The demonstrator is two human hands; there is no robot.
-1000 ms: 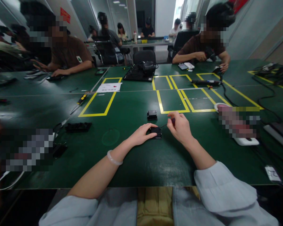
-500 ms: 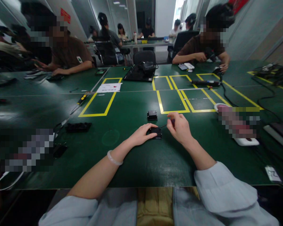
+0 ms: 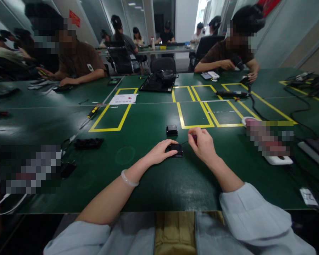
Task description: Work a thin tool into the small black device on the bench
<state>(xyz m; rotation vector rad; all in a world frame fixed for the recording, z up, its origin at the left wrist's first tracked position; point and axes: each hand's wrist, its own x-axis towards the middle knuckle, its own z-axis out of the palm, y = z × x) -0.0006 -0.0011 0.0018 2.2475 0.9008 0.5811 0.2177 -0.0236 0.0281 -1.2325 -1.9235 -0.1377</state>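
Note:
My left hand (image 3: 159, 152) pins a small black plastic box (image 3: 177, 151) to the green table, its thumb and fingers closed around the near-left side. From the right, my right hand (image 3: 203, 143) pinches what looks like a thin screwdriver (image 3: 185, 142). The tool's slim dark shaft points at the box's right edge; most of its handle is hidden in my fingers. Whether the tip touches the box I cannot tell. Just beyond stands a second black plastic box (image 3: 171, 130), which neither hand touches.
A long black part (image 3: 88, 143) and a yellow-black screwdriver (image 3: 93, 112) lie left. Blurred-out power strips sit on both sides, with cables. Yellow tape (image 3: 198, 126) marks rectangles ahead. A black panel (image 3: 156, 83) lies farther back. Two co-workers work across the table.
The fingers of my right hand have curled slightly around the tool. My left hand and both boxes stay in place.

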